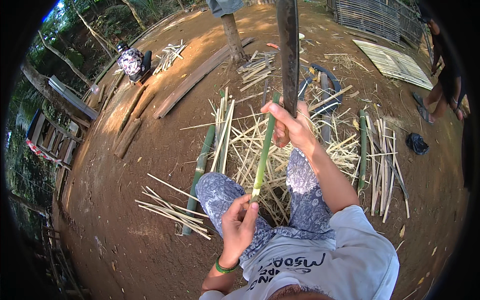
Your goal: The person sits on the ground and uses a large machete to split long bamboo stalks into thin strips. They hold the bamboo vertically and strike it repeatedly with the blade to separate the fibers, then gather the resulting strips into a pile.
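Above lap (309, 215): green bamboo strip (265, 148).
Left hand (239, 229) pinches lower end; right hand (293, 125) grips dark blade (289, 55), perhaps strip too.

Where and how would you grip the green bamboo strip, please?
Probably mid-length on the bamboo strip, from the left: that slender stretch is bare between the left hand and right hand, while the knife stands right of its top.

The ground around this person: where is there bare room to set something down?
Mostly bare dirt lies between the short log and the green pole, and below the black bag, right of the strips. It is crowded around the knees, where shavings tangle beneath the green stick and knife.
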The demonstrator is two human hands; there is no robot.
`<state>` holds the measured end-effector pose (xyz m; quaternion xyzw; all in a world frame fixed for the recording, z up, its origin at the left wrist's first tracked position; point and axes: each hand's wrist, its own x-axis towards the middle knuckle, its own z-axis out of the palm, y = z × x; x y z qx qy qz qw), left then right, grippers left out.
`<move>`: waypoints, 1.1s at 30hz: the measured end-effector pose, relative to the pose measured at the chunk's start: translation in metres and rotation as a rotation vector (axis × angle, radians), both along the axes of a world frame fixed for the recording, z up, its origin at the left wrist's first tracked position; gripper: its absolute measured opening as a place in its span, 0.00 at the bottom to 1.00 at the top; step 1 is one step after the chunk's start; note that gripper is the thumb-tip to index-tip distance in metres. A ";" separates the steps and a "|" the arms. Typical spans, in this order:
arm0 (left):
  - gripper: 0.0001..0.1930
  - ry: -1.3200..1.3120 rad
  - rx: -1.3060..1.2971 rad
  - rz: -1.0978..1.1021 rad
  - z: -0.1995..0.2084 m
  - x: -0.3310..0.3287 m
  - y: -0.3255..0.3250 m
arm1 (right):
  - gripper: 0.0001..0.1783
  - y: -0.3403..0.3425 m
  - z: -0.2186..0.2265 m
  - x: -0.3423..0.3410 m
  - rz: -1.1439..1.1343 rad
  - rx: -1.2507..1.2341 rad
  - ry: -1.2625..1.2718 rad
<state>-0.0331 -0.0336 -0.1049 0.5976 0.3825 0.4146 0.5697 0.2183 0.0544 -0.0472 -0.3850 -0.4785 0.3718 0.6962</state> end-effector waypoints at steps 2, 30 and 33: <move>0.11 0.047 0.029 -0.056 0.001 0.000 0.009 | 0.21 -0.004 0.001 0.000 -0.037 -0.018 0.037; 0.10 0.261 0.026 -0.053 -0.050 0.032 -0.006 | 0.29 -0.123 -0.072 0.081 -0.465 -0.459 -0.255; 0.11 0.287 0.083 -0.125 -0.053 0.058 -0.010 | 0.24 -0.125 -0.100 0.048 -0.293 -0.535 -0.095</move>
